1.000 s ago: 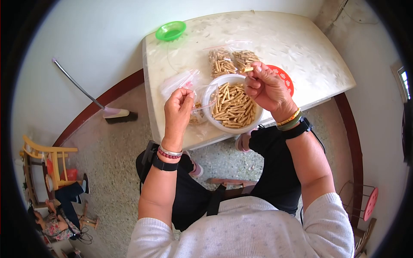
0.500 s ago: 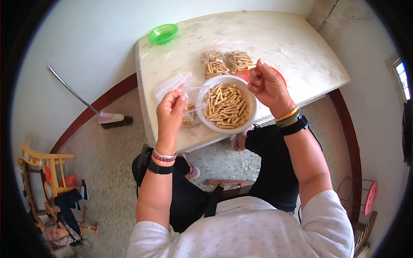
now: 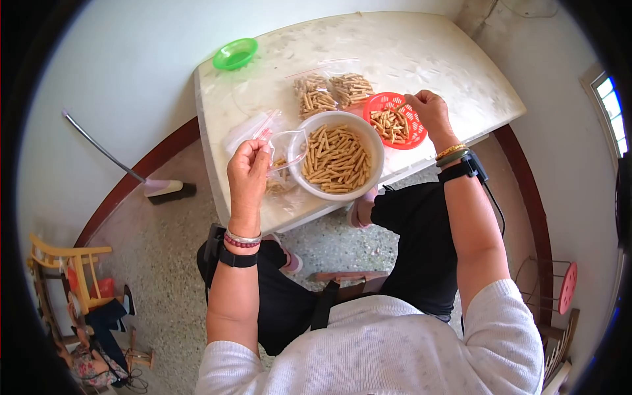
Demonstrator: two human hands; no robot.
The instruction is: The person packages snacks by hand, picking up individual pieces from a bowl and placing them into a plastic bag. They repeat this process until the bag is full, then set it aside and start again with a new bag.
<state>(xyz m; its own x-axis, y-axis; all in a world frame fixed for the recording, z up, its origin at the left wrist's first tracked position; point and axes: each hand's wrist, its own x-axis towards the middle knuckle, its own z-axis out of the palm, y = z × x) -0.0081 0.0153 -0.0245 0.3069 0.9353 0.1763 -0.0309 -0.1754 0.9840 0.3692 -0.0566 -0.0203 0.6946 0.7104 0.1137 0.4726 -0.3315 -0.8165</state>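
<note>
Your left hand [image 3: 249, 168] pinched a small bag [image 3: 289, 146]; your right hand [image 3: 431, 112] held a stick [image 3: 399, 105] over the red basket [image 3: 413, 138].

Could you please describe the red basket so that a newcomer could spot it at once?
On the pale table, look just right of the big white bowl, under the right hand. The red basket is the only red, slotted container there.
</note>
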